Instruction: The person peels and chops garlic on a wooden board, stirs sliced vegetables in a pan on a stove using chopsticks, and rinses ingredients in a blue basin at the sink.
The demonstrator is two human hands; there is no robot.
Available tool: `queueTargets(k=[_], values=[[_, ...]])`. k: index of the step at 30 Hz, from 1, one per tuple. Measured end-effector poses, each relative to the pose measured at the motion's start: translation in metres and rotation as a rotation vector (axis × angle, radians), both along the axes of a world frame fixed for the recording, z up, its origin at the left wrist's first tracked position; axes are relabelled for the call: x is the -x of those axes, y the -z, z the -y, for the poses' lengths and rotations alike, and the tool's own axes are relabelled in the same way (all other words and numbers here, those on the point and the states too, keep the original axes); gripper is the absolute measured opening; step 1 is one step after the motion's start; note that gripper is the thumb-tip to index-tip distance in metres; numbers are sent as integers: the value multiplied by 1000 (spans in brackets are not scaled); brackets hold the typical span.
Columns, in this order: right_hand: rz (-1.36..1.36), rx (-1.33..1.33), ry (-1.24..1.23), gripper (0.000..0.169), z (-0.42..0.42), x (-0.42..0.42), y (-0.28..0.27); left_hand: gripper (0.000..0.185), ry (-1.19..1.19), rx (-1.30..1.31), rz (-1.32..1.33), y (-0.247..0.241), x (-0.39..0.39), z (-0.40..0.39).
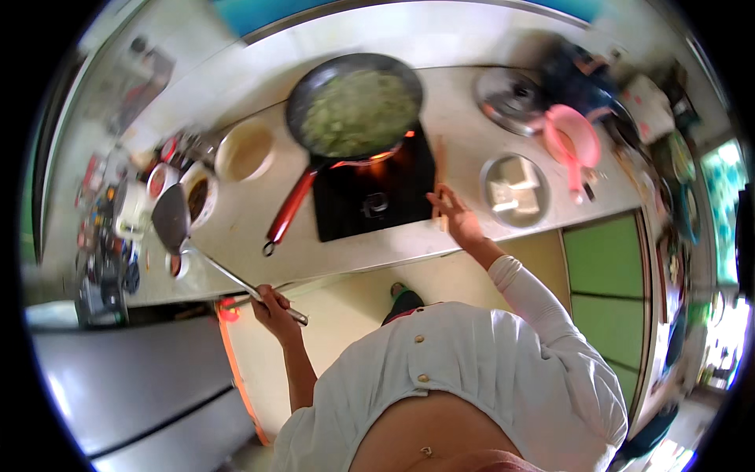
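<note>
My left hand grips the metal handle of a wok turner, whose broad blade hangs over the left end of the counter. At the cooktop's right edge, my right hand has its fingers apart over a pair of wooden chopsticks; contact with them is hard to make out. A dark wok with a red handle holds steaming chopped green vegetables. It sits on a black electric cooktop glowing orange beneath it.
Right of the chopsticks stands a metal bowl with white blocks, perhaps tofu. Behind it are a pot lid and a pink ladle. A cream bowl, a bowl of dark sauce and several jars crowd the left.
</note>
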State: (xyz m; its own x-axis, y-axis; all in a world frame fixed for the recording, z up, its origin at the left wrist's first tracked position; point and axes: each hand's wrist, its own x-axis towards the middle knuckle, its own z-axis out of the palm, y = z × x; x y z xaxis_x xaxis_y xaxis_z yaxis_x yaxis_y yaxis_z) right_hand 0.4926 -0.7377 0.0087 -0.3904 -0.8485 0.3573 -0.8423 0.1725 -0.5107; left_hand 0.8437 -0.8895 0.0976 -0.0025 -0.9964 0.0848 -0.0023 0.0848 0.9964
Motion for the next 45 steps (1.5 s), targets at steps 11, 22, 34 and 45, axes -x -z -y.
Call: queueTargets(k=[11, 22, 34, 45], values=[[953, 143, -37, 39, -255, -58, -92, 30, 1164, -183, -149, -33, 248, -265], [1293, 557, 583, 24, -570, -63, -98, 30, 1887, -842, -289, 4, 356, -602], [1361, 723, 1242, 24, -761, -63, -23, 53, 918, 432, 568, 123, 617, -538], [1332, 625, 1212, 23, -864, 108, -17, 52, 668, 470, 937, 164, 776, -496]])
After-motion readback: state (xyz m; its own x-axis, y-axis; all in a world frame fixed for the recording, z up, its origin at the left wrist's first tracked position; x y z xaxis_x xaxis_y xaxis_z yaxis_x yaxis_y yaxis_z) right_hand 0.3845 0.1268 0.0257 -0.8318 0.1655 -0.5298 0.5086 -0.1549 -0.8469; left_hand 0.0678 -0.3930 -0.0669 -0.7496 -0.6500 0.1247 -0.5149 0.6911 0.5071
